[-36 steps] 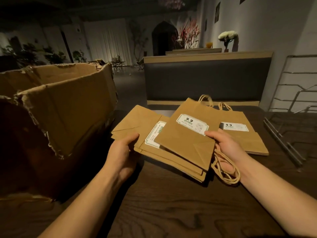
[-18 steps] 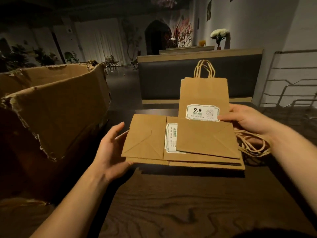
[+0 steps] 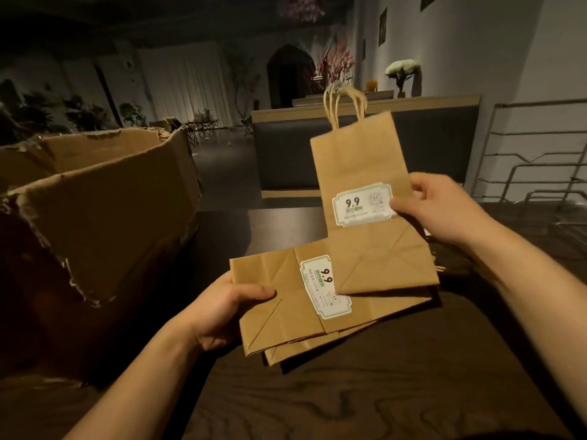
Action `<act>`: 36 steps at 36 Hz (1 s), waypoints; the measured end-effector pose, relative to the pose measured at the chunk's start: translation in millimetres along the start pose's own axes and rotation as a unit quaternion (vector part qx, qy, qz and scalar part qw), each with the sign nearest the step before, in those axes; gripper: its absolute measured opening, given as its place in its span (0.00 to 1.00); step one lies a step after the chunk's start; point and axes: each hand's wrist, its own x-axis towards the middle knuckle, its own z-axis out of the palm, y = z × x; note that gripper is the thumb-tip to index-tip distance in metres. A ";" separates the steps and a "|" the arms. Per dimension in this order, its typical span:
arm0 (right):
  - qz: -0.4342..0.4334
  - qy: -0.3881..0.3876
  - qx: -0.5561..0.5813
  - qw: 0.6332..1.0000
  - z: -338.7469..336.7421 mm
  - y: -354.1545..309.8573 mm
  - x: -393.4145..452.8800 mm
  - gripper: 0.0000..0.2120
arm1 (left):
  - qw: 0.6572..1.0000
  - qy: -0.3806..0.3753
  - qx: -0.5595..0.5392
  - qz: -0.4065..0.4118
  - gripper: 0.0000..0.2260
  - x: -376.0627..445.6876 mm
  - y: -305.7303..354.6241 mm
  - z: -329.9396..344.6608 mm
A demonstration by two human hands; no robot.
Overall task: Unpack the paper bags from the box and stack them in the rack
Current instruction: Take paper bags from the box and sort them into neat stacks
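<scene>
left of the rack (image 3: 540,173), the right hand (image 3: 444,214) pinches one upright paper bag (image 3: 365,192); the left hand (image 3: 228,309) grips the flat bundle (image 3: 286,300). light, floppy paper: hold edges, not handles.

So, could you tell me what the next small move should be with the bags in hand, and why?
Probably carry the upright paper bag rightward to the wire rack. The right hand pinches it by its edge, handles up and partly clear of the bag stack gripped by the left hand, while the rack stands just to the right, so one short swing should deliver it.
</scene>
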 end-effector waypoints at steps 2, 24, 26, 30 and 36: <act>-0.020 0.057 0.027 0.998 -2.6 -4.6 -0.7 0.07 | 1.000 0.011 -0.010 0.011 0.14 0.9 -2.0 -0.3; 0.239 0.036 0.589 0.771 125.5 -2.1 -31.1 0.12 | 0.943 0.057 -0.002 0.328 0.16 12.2 -19.1 19.2; 0.235 0.031 0.594 0.768 127.3 -1.5 -31.0 0.12 | 0.939 0.066 0.027 0.336 0.14 13.5 -23.1 18.8; 0.223 0.039 0.549 0.804 127.7 0.9 -32.9 0.12 | 0.929 0.084 0.194 0.302 0.05 15.0 -31.9 14.9; 0.089 0.094 0.403 0.906 100.5 -1.3 -27.4 0.13 | 0.960 -0.031 0.140 0.243 0.37 10.7 -21.4 4.3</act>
